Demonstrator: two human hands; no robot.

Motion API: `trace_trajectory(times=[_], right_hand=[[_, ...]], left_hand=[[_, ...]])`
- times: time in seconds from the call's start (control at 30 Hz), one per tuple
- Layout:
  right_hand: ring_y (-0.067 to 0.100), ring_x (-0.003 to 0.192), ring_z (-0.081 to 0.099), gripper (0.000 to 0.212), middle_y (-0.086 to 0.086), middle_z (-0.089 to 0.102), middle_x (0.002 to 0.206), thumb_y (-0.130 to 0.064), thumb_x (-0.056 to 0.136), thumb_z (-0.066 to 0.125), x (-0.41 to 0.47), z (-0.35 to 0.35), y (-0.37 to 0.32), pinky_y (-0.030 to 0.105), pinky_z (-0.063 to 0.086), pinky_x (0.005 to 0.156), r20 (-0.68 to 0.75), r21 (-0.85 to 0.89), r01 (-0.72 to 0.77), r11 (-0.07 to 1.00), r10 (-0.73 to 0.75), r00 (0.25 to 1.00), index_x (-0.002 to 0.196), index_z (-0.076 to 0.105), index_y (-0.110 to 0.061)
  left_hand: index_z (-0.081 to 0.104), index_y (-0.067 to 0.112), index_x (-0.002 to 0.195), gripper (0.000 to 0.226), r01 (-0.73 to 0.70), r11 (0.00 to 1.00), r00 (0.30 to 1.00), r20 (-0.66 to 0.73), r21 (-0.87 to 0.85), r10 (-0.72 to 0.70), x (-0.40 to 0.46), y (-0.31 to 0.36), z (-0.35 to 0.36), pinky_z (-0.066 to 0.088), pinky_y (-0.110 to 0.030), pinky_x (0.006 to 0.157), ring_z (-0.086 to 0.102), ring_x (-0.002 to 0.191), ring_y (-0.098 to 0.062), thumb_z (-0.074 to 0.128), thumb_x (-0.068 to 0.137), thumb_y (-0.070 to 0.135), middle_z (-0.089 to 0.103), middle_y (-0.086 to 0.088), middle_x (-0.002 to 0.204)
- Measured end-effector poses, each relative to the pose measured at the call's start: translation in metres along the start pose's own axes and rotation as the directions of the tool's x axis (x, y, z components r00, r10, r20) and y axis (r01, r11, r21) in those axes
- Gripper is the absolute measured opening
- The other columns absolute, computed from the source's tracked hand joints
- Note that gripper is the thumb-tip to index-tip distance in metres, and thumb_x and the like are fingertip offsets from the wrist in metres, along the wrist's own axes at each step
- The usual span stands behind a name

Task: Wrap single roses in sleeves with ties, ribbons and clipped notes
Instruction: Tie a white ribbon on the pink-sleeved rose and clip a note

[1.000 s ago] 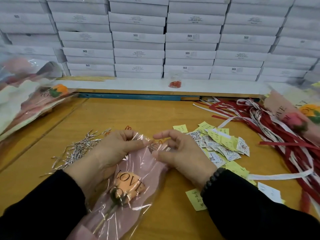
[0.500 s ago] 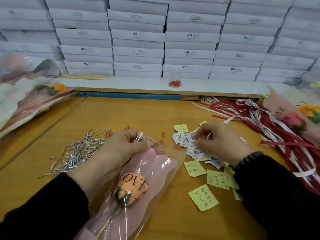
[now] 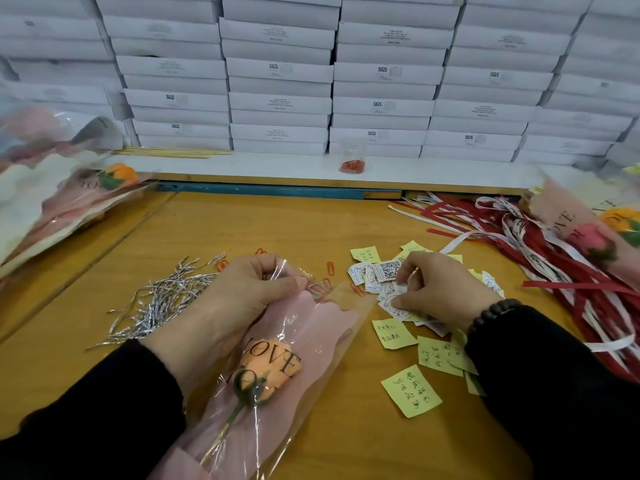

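A peach rose [image 3: 268, 370] lies in a pink and clear sleeve [image 3: 313, 327] printed LOVE, stem toward me. My left hand [image 3: 242, 296] pinches the sleeve's upper edge, with a paper clip [image 3: 317, 289] at its fingertips. My right hand [image 3: 438, 289] rests on a heap of round and square white cards [image 3: 375, 277]; thumb and fingers pinch a round white card there. Yellow handwritten notes [image 3: 412, 391] lie scattered around the heap. Loose orange paper clips [image 3: 331, 268] lie between my hands.
Silver twist ties [image 3: 162, 299] are piled at left. Red and white ribbons [image 3: 540, 251] spread at right beside wrapped roses [image 3: 588, 237]. More wrapped roses [image 3: 69, 195] lie far left. White boxes [image 3: 280, 74] are stacked behind, with a bag of clips [image 3: 352, 164] on the ledge.
My right hand left the sleeve's top edge and moved right onto the card heap, where it now pinches a round card. My left hand kept hold of the sleeve.
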State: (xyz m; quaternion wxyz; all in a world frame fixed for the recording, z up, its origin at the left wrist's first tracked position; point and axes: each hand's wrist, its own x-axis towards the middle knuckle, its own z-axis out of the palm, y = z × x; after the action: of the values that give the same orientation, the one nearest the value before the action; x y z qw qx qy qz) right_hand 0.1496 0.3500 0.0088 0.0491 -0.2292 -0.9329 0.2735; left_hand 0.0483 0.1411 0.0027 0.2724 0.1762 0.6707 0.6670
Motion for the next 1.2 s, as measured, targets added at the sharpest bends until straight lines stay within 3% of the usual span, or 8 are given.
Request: trace_trajectory(times=[0.17, 0.27, 0.47, 0.63, 0.77, 0.87, 0.97, 1.2], right_hand=[[0.006, 0.057, 0.046, 0.016, -0.003, 0.052, 0.068, -0.015, 0.076, 0.075, 0.001, -0.001, 0.000, 0.017, 0.034, 0.049, -0.005, 0.034, 0.000, 0.999, 0.000, 1.000, 0.078, 0.058, -0.015], [0.001, 0.037, 0.045, 0.017, -0.003, 0.053, 0.060, -0.018, 0.077, 0.075, 0.000, -0.007, 0.000, 0.012, 0.033, 0.034, -0.014, 0.239, -0.010, 0.971, 0.014, 1.000, 0.076, 0.060, -0.010], [0.001, 0.040, 0.043, 0.013, -0.007, 0.059, 0.051, -0.016, 0.065, 0.072, -0.007, -0.006, -0.018, 0.012, 0.035, 0.038, 0.004, 0.768, 0.013, 0.640, -0.025, 1.000, 0.070, 0.063, -0.009], [0.004, 0.055, 0.059, 0.006, 0.001, 0.068, 0.063, -0.002, 0.077, 0.066, -0.007, 0.008, -0.038, 0.012, 0.046, 0.050, 0.014, 0.896, 0.039, 0.443, -0.115, 0.993, 0.074, 0.066, -0.007], [0.008, 0.062, 0.065, 0.017, 0.005, 0.070, 0.066, -0.025, 0.069, 0.065, -0.007, 0.016, -0.053, 0.013, 0.052, 0.058, 0.020, 0.951, 0.027, 0.307, -0.150, 0.988, 0.069, 0.070, -0.008], [0.008, 0.066, 0.064, 0.003, 0.004, 0.069, 0.072, -0.011, 0.075, 0.068, -0.007, 0.022, -0.058, 0.014, 0.052, 0.063, -0.028, 0.924, 0.095, 0.369, -0.184, 0.983, 0.073, 0.070, -0.008], [0.005, 0.065, 0.061, 0.016, 0.002, 0.068, 0.078, 0.005, 0.076, 0.067, -0.009, 0.026, -0.059, 0.014, 0.049, 0.059, -0.068, 0.869, 0.163, 0.468, -0.215, 0.974, 0.080, 0.069, -0.011], [0.005, 0.054, 0.063, 0.015, 0.007, 0.068, 0.074, 0.004, 0.079, 0.067, -0.013, 0.027, -0.061, 0.014, 0.045, 0.046, -0.072, 0.799, 0.155, 0.581, -0.164, 0.984, 0.083, 0.065, -0.010]], left_hand=[[0.064, 0.005, 0.069, 0.010, -0.006, 1.000, 1.000, -0.002, 0.009, 0.007, 0.000, 0.000, 0.000, 0.046, -0.018, 0.041, 0.056, 0.041, -0.015, 0.068, 0.077, 0.001, 0.062, -0.009, 0.056], [0.064, 0.005, 0.070, 0.010, -0.021, 1.000, 1.000, -0.013, 0.017, 0.022, 0.000, 0.000, 0.001, 0.045, -0.018, 0.040, 0.056, 0.041, -0.015, 0.068, 0.077, 0.001, 0.062, -0.009, 0.056], [0.064, 0.005, 0.070, 0.010, -0.025, 0.999, 1.000, -0.009, 0.034, 0.025, 0.000, 0.001, 0.000, 0.046, -0.019, 0.042, 0.056, 0.043, -0.016, 0.068, 0.078, 0.002, 0.062, -0.012, 0.059], [0.065, 0.007, 0.069, 0.010, -0.020, 0.998, 1.000, -0.015, 0.057, 0.021, -0.001, 0.001, 0.000, 0.044, -0.018, 0.041, 0.055, 0.042, -0.015, 0.069, 0.078, 0.004, 0.062, -0.009, 0.057], [0.065, 0.007, 0.069, 0.010, -0.015, 0.999, 1.000, -0.003, 0.048, 0.015, -0.001, 0.002, 0.001, 0.047, -0.020, 0.043, 0.057, 0.045, -0.017, 0.068, 0.078, 0.003, 0.064, -0.013, 0.062], [0.065, 0.006, 0.071, 0.009, -0.029, 0.999, 1.000, 0.010, 0.031, 0.028, -0.001, 0.001, 0.000, 0.048, -0.019, 0.045, 0.059, 0.048, -0.018, 0.067, 0.078, 0.002, 0.066, -0.016, 0.066], [0.066, 0.003, 0.076, 0.002, -0.037, 0.999, 0.999, 0.023, 0.028, 0.036, -0.001, 0.000, 0.000, 0.051, -0.022, 0.051, 0.062, 0.058, -0.021, 0.068, 0.077, 0.003, 0.068, -0.021, 0.077], [0.067, 0.015, 0.061, 0.023, -0.072, 0.996, 0.997, 0.013, 0.053, 0.072, 0.001, -0.002, 0.000, 0.049, -0.028, 0.059, 0.061, 0.065, -0.026, 0.067, 0.079, 0.001, 0.067, -0.021, 0.077]])
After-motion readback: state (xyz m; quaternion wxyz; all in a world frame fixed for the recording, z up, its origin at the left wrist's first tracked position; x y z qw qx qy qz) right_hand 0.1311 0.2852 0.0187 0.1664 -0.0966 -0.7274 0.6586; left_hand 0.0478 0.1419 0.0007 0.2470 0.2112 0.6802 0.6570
